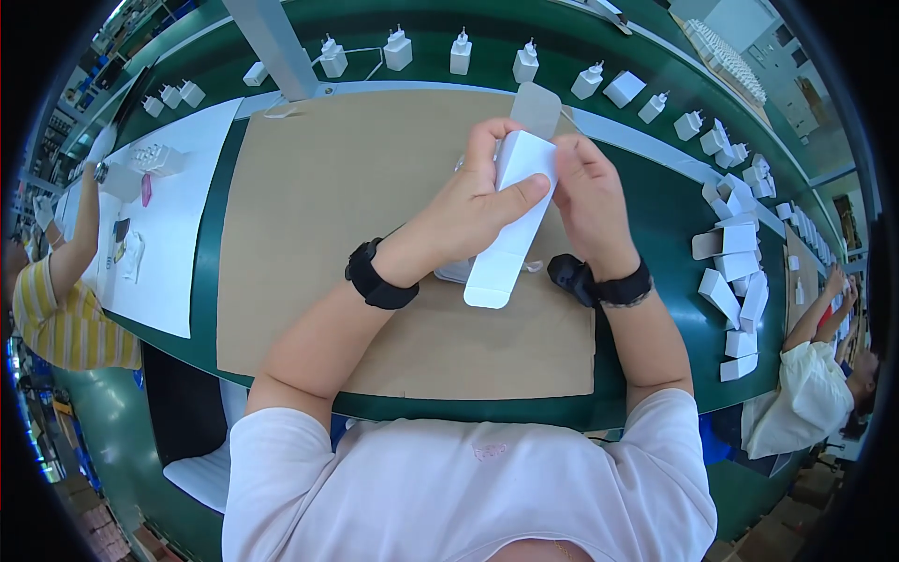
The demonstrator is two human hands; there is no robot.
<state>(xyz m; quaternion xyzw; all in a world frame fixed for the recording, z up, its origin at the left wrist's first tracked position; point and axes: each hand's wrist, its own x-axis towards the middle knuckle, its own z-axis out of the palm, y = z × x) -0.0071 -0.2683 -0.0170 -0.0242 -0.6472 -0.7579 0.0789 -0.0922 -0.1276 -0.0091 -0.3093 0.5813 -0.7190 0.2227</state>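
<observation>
A narrow white carton (513, 220) is tilted above the brown cardboard sheet, its long flap raised at the far end. My left hand (487, 192) wraps round it, thumb lying across the front face. At the carton's upper right edge, my right hand (592, 192) has its fingers bent and pinched against the side near the flap. Beneath the carton, a whitish item (453, 272) shows only in part, so its kind is hidden. Both wrists wear black bands.
Brown cardboard (309, 206) covers the middle of the green table. White plug chargers (461, 51) stand in a row along the far ledge. Open white cartons (740, 253) lie piled at the right. A person (70, 300) works at the left, another (810, 384) at the right.
</observation>
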